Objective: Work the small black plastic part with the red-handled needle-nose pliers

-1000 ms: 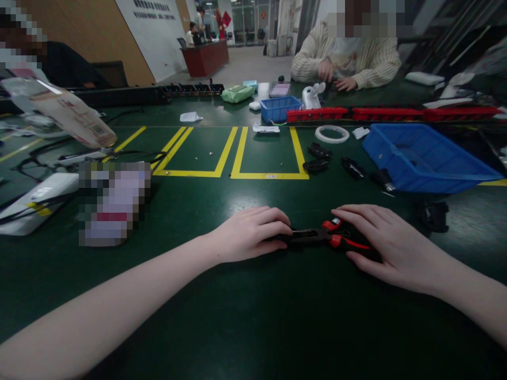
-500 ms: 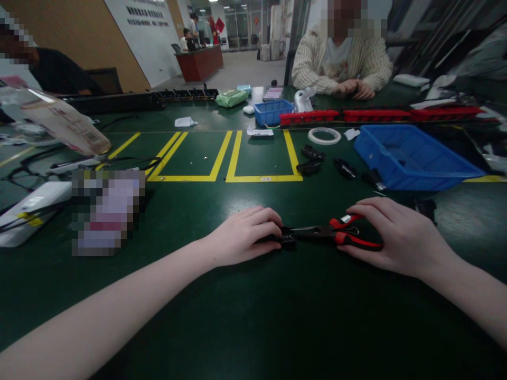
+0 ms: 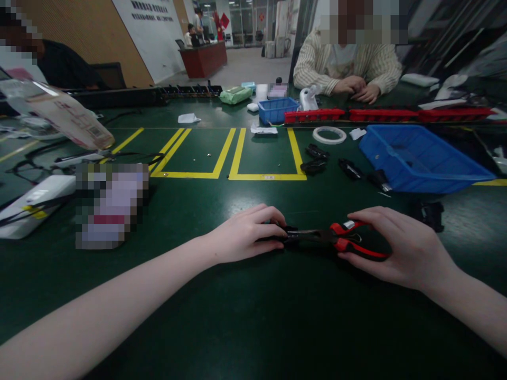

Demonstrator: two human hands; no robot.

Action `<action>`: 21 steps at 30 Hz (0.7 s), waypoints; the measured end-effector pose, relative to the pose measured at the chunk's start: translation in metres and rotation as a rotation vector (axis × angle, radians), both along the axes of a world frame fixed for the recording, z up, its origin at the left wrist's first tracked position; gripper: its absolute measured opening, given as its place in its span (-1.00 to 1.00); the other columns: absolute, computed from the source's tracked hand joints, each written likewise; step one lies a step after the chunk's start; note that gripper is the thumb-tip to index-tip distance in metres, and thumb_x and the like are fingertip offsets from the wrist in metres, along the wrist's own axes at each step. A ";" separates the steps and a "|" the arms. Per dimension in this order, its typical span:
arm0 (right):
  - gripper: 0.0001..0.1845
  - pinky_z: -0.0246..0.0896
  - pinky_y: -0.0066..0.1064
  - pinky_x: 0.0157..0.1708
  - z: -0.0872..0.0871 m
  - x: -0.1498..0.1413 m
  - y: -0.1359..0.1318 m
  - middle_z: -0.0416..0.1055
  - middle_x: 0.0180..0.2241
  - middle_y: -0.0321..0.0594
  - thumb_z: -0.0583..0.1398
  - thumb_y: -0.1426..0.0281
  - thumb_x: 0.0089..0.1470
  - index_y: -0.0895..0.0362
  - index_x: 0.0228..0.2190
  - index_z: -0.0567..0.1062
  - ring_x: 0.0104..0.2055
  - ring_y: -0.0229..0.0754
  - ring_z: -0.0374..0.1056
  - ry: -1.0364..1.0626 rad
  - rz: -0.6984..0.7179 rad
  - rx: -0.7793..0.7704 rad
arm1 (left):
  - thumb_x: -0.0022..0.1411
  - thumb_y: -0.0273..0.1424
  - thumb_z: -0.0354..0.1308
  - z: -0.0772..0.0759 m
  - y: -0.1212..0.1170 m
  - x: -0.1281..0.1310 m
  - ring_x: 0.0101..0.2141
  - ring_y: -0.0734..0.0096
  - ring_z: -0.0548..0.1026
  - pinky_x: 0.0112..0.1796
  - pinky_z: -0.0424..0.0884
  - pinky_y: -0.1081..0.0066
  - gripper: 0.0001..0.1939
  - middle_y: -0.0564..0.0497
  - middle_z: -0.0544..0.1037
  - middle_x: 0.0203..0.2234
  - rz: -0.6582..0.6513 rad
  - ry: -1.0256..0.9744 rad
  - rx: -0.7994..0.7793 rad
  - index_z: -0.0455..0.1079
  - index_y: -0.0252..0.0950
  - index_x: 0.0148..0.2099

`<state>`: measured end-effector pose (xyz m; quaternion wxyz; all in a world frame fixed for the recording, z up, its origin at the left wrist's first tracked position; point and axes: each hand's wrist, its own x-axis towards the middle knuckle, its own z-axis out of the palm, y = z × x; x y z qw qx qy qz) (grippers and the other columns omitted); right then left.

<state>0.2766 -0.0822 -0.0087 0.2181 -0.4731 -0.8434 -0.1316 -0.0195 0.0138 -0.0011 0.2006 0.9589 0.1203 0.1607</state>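
Red-handled pliers (image 3: 336, 238) lie low over the green table (image 3: 253, 316), jaws pointing left. My right hand (image 3: 400, 245) wraps its fingers round the red handles. My left hand (image 3: 245, 235) rests on the table with fingers curled over a small black part (image 3: 285, 232) that meets the pliers' jaws; most of that part is hidden under my fingers.
A large blue bin (image 3: 420, 158) stands at the right, with black parts (image 3: 317, 158) and a white tape ring (image 3: 329, 135) beside it. A small blue tray (image 3: 277, 109) and red strips (image 3: 388, 113) lie farther back. A person in a striped top sits opposite. Packages lie at left.
My right hand went from lying flat over the pliers to gripping the handles and drew slightly right. The jaws now reach the black part under my left fingers.
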 end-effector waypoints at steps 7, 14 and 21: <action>-0.53 0.42 -0.22 -0.39 0.001 -0.006 0.002 0.46 -0.27 -0.03 0.20 0.09 0.08 0.16 -0.11 0.33 -0.28 -0.03 0.45 -0.037 0.016 0.024 | 0.32 -0.44 0.13 -0.004 0.000 0.000 -0.10 0.24 0.41 -0.14 0.46 0.26 -0.80 -0.16 0.43 -0.09 -0.006 -0.017 0.033 0.45 -0.40 -0.05; -0.53 0.43 -0.27 -0.42 0.002 -0.008 0.002 0.48 -0.29 -0.04 0.19 0.07 0.08 0.19 -0.14 0.37 -0.31 -0.07 0.46 -0.058 0.038 0.044 | 0.31 -0.46 0.14 -0.002 -0.001 -0.001 -0.10 0.24 0.41 -0.13 0.47 0.27 -0.78 -0.18 0.44 -0.08 -0.018 -0.018 0.063 0.46 -0.41 -0.03; -0.56 0.38 -0.25 -0.44 0.001 -0.007 0.001 0.49 -0.30 -0.04 0.23 0.12 0.05 0.17 -0.14 0.39 -0.33 -0.04 0.45 -0.037 0.041 0.007 | 0.33 -0.42 0.12 -0.004 -0.001 -0.001 -0.11 0.23 0.42 -0.16 0.49 0.24 -0.78 -0.19 0.44 -0.09 -0.009 -0.022 0.077 0.46 -0.37 -0.03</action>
